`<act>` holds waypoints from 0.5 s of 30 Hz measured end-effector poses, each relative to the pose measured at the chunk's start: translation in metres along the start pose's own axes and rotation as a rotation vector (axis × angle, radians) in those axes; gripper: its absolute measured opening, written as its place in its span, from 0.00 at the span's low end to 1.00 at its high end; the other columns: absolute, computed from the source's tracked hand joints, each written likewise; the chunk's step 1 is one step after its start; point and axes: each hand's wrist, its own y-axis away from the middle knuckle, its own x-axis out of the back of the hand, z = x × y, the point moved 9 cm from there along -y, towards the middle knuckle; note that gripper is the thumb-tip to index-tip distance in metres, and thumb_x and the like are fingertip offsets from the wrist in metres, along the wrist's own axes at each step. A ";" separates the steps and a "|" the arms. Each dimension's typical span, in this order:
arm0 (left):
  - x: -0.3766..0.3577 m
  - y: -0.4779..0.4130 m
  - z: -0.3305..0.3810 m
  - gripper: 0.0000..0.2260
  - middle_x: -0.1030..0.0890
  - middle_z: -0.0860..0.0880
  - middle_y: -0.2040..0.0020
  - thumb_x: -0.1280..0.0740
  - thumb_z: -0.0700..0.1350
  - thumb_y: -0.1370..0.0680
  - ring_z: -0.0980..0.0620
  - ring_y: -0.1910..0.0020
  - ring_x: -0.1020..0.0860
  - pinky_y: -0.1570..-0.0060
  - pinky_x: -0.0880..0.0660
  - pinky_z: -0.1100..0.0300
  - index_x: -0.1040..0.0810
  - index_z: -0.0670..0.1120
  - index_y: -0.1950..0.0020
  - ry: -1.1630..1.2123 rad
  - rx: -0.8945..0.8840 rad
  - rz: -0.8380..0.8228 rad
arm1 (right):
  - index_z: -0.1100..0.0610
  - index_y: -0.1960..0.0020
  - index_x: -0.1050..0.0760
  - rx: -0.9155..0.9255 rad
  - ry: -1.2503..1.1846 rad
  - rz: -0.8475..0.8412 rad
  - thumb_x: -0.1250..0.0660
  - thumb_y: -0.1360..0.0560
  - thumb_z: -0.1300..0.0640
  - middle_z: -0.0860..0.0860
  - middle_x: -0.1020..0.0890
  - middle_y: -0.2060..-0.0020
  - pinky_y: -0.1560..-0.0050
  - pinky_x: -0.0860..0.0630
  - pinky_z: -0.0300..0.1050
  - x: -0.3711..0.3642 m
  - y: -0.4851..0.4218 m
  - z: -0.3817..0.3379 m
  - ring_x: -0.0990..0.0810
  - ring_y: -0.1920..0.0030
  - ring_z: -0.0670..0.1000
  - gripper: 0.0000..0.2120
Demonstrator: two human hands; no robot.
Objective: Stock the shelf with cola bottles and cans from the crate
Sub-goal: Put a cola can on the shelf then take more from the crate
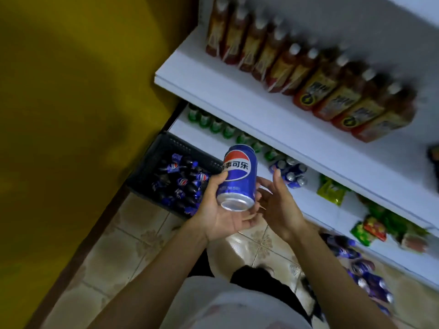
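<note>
L hand is gripping cola can at frame ctr; R hand is hovering released, just beside can.

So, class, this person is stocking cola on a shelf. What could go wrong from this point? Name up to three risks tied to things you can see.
1. Only the left hand grips the tilted cola can, while the right hand is open beside it; the can could slip and dent on the tiled floor.
2. The shelved cans stand close together beside green bottles; pushing another in might topple them.
</note>
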 end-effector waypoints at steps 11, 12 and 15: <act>-0.225 -0.053 -0.194 0.32 0.21 0.41 0.52 0.29 0.58 0.32 0.46 0.57 0.21 0.60 0.22 0.57 0.31 0.37 0.39 -0.088 0.194 -0.536 | 0.59 0.63 0.22 0.330 -0.468 -0.151 0.29 0.39 0.31 0.48 0.30 0.83 0.74 0.31 0.34 0.158 0.162 -0.086 0.30 0.82 0.45 0.29; -0.240 -0.058 -0.216 0.32 0.21 0.41 0.52 0.29 0.58 0.32 0.46 0.57 0.21 0.61 0.22 0.57 0.30 0.37 0.39 -0.103 0.217 -0.554 | 0.61 0.53 0.19 0.332 -0.422 -0.167 0.26 0.43 0.30 0.51 0.27 0.78 0.67 0.30 0.38 0.176 0.176 -0.089 0.27 0.75 0.48 0.36; -0.278 -0.074 -0.272 0.33 0.21 0.42 0.51 0.29 0.60 0.32 0.46 0.56 0.19 0.61 0.21 0.57 0.29 0.37 0.38 -0.194 0.256 -0.601 | 0.61 0.44 0.18 0.382 -0.318 -0.185 0.25 0.41 0.34 0.61 0.27 0.68 0.59 0.29 0.43 0.231 0.219 -0.107 0.27 0.68 0.56 0.37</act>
